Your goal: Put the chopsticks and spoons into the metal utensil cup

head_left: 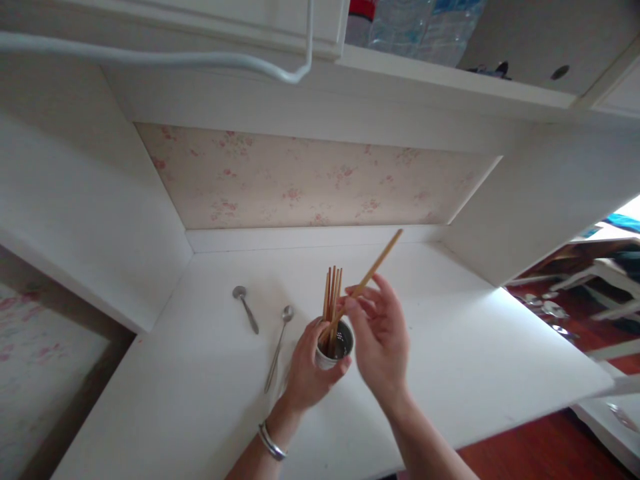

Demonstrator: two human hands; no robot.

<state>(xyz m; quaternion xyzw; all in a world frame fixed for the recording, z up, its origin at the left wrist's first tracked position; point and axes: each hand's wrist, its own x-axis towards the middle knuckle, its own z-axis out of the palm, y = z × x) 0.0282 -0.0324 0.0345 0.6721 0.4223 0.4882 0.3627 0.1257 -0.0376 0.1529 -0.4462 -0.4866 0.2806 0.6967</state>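
My left hand (311, 367) is wrapped round a small white cup (327, 362) with a dark inside. Several wooden chopsticks (332, 293) stand upright in that cup, bunched toward its left side. Between the thumb and fingers of my right hand (383, 333) is a lighter chopstick (383, 257), tilted up to the right. Its lower end reaches the cup's mouth; whether it touches the inside I cannot tell. Left of the cup, a long-handled spoon (279, 347) lies on the white tabletop (200, 387). Farther left lies a shorter spoon (245, 309).
White side panels (540, 200) and a flowered back wall (310, 180) enclose the tabletop. Overhead, a shelf (450, 80) holds clear plastic bottles (400, 27), and a white cable (150, 57) hangs across the upper left. A white stool (607, 280) stands beyond the right edge.
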